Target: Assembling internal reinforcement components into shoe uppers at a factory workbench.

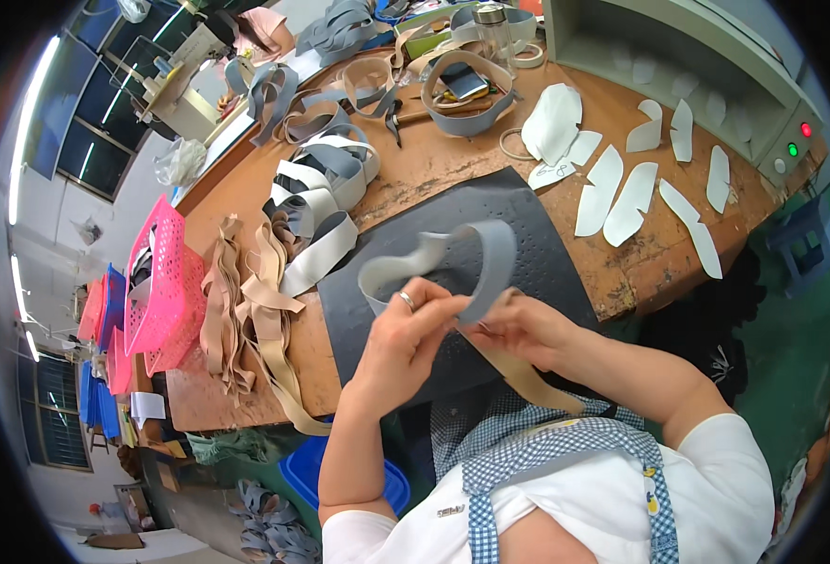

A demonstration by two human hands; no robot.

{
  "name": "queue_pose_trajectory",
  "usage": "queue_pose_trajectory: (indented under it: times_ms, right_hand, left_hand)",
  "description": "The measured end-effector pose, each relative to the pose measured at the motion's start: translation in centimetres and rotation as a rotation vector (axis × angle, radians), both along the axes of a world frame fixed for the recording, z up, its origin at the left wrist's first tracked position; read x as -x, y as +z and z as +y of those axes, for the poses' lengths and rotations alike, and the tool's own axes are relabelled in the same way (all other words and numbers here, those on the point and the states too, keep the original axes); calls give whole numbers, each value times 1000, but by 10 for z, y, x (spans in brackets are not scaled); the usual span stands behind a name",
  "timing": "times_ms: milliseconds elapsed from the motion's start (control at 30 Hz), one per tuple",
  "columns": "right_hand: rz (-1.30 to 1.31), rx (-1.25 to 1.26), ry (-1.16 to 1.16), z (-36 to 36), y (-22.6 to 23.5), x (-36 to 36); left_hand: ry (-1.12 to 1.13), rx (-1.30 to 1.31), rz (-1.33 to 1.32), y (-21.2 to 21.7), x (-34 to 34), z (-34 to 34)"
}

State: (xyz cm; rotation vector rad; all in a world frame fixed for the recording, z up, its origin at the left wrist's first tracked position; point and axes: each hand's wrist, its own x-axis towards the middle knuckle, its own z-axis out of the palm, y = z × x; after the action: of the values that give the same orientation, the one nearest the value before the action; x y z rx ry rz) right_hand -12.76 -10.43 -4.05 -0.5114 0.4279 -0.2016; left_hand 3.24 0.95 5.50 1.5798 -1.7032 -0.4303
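My left hand, with a ring on one finger, pinches a grey strip of leather-like material that loops up above the hands. Close beside it, my right hand has its fingers closed at the strip's end. A tan strip hangs from between the hands down toward my checked apron; whether it is the other side of the grey one I cannot tell. Beneath both hands lies a black perforated mat on the wooden table. The exact fingertip contact is partly hidden.
Tan strips and white-grey rolled strips lie left of the mat. White cut pieces spread at the right, before a grey machine with lit buttons. A pink basket stands at the left edge. Another person sits far left.
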Motion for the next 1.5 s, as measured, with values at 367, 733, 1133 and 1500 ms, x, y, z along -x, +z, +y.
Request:
queue_pose_trajectory:
  times_ms: [367, 733, 1133, 1500]
  right_hand:
    - [-122, 86, -11, -3, -12, -9]
    - [-79, 71, 1, 6, 5, -3]
    - [-87, 2, 12, 1, -12, -4]
    - [-78, 38, 42, 0, -20, -5]
  left_hand:
    - [320, -65, 824, -51, 13, 34]
    - [426, -20, 798, -43, 25, 26]
    - [420, -69, 767, -49, 23, 24]
    - [477, -128, 838, -53, 18, 24]
